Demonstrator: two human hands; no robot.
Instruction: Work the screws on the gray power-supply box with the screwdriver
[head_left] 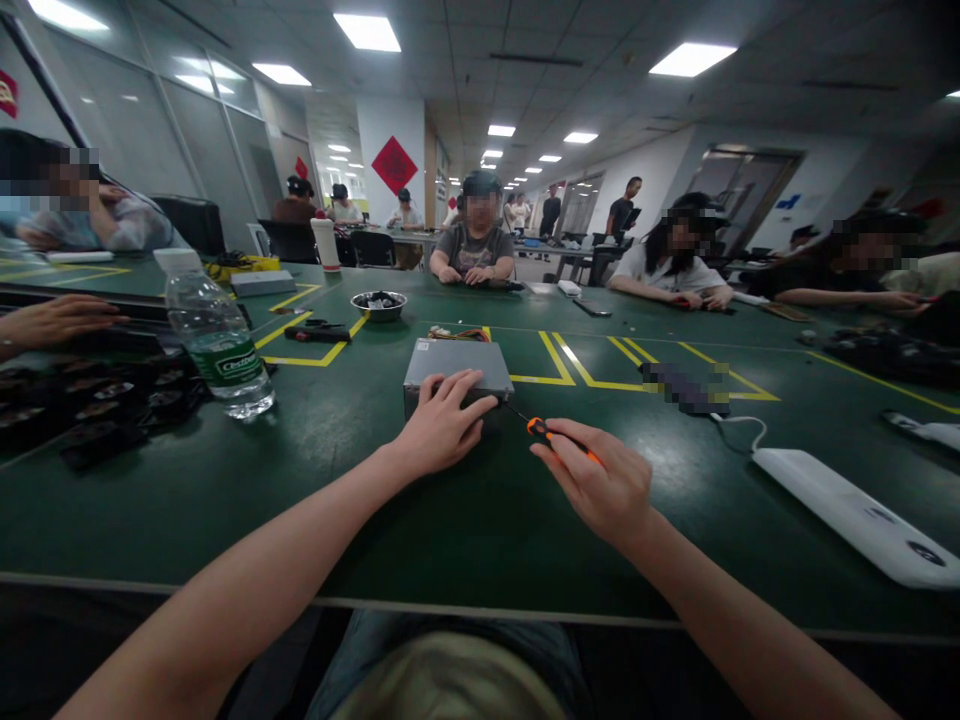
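A grey metal computer power supply (465,362) sits on the green table in front of me, its bundled wires showing at the far side. My left hand (442,420) grips its near edge, fingers spread over the top and the thumb lower on the front. In my right hand (604,480) is a screwdriver with an orange and black handle (541,430), closed between thumb and fingers. Its thin shaft points left to the front right corner of the power supply. Whether the tip touches a screw there cannot be made out.
A water bottle (221,340) and a pile of black fans (97,405) stand left, near another person's hand (64,322). Beyond are a metal bowl (379,306) and black tools (319,332). At right, a white power bank (847,510) is cabled to a phone. Several people sit around.
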